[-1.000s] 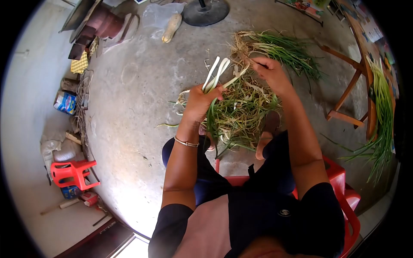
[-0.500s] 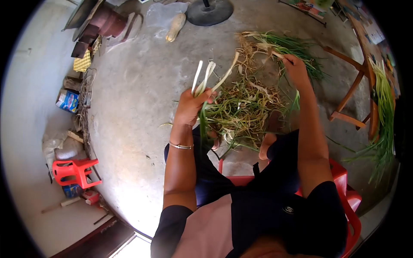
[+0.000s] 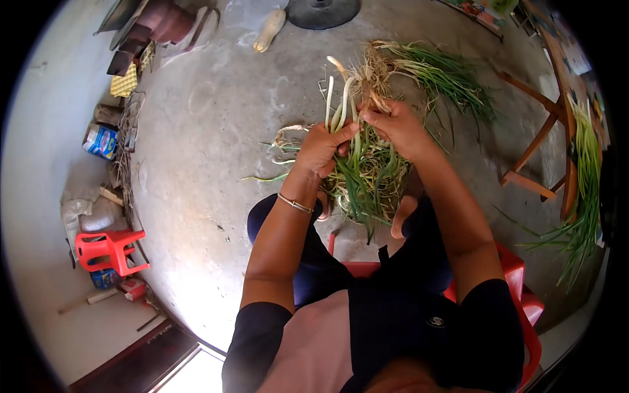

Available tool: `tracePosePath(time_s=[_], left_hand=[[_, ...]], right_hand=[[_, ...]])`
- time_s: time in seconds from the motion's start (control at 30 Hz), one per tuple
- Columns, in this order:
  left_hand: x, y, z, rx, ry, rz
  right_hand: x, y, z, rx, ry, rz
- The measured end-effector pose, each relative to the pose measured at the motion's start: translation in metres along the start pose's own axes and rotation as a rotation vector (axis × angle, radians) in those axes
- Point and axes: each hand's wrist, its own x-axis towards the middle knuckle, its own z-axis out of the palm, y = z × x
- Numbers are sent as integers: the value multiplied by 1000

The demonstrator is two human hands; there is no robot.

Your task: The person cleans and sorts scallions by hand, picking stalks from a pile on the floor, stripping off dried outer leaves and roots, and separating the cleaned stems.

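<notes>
My left hand (image 3: 321, 149) is closed round several scallions (image 3: 344, 98), their white ends pointing up and green leaves hanging below. One stalk has a tan, unpeeled-looking end. My right hand (image 3: 398, 128) is pinched close beside it, with the tan end of another scallion (image 3: 379, 101) showing above the fingers; the rest of that stalk is hidden. Under both hands lies a heap of scallion peelings and leaves (image 3: 373, 180). Beyond them, a bunch of unpeeled scallions (image 3: 445, 75) rests on the floor, roots toward me and to the left.
On the right, more scallions (image 3: 585, 150) drape over a wooden stool-like frame (image 3: 534, 141). A pale gourd (image 3: 269, 31) lies near a round black base (image 3: 323, 12). A small red plastic chair (image 3: 111, 250) stands by the left wall. Bare concrete floor (image 3: 196, 144) spreads to the left.
My right hand has come down and left from beside the bunch to meet my left hand. My left hand has moved slightly right and up, still holding its scallions.
</notes>
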Motion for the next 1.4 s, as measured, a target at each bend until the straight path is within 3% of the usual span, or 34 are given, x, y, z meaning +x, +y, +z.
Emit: tracePosePath(time_s=[0.23, 0.3, 0.53, 0.63, 0.7, 0.8, 0.93, 1.1, 1.17, 1.27, 1.4], left_hand=[[-1, -2, 2, 37, 19, 30], [1, -5, 3, 35, 114, 132], [3, -3, 8, 37, 178, 158], [4, -2, 5, 114, 133, 200], [1, 4, 5, 364, 299, 242], [6, 14, -14, 219, 451, 336], [2, 20, -25, 75, 494, 506], [-4, 3, 2, -52, 262, 202], [-6, 0, 13, -16, 1, 17], [-4, -3, 17, 79, -89, 69], [-3, -3, 11, 147, -58, 69]], right_hand=[[-4, -6, 2, 63, 4, 37], [-5, -1, 5, -82, -85, -23], [-5, 9, 0, -89, -6, -17], [-9, 0, -3, -10, -90, 95], [-12, -4, -3, 87, -43, 181], [-23, -21, -4, 110, -65, 221], [-21, -19, -16, 178, -71, 201], [-18, -14, -9, 221, 26, 199], [-16, -9, -8, 256, 38, 192], [-15, -8, -5, 272, 37, 181], [-13, -7, 1, 200, 16, 127]])
